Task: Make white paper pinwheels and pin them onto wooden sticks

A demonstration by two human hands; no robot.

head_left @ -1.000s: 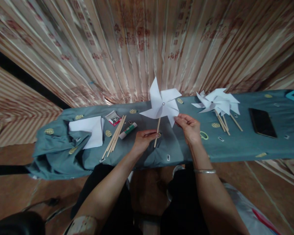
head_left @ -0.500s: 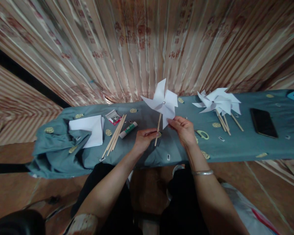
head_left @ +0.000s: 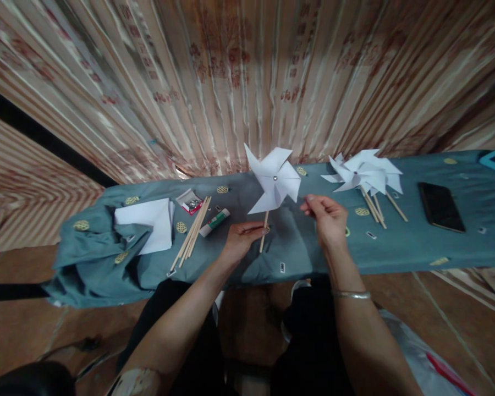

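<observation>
A white paper pinwheel (head_left: 286, 181) with a round metal pin at its centre stands upright on a thin wooden stick. My left hand (head_left: 241, 240) grips the lower part of that stick between thumb and fingers. Just right of the blades is my right hand (head_left: 329, 217), its fingertips drawn together and apart from the paper, with nothing visible in them. Scissors (head_left: 347, 231) lie mostly hidden behind my right hand; a bit of the light green handle shows.
On the green cloth (head_left: 297, 250), left, are folded white paper (head_left: 157, 231), an open box of pins (head_left: 190, 202), several wooden sticks (head_left: 193, 234) and a glue stick (head_left: 214, 222). Finished pinwheels (head_left: 371, 173) and a black phone (head_left: 441, 206) lie right. A pleated curtain (head_left: 231, 82) hangs behind.
My right hand has let go of a blade and moved right. The pinwheel's blades have turned, while my left hand keeps hold of the stick.
</observation>
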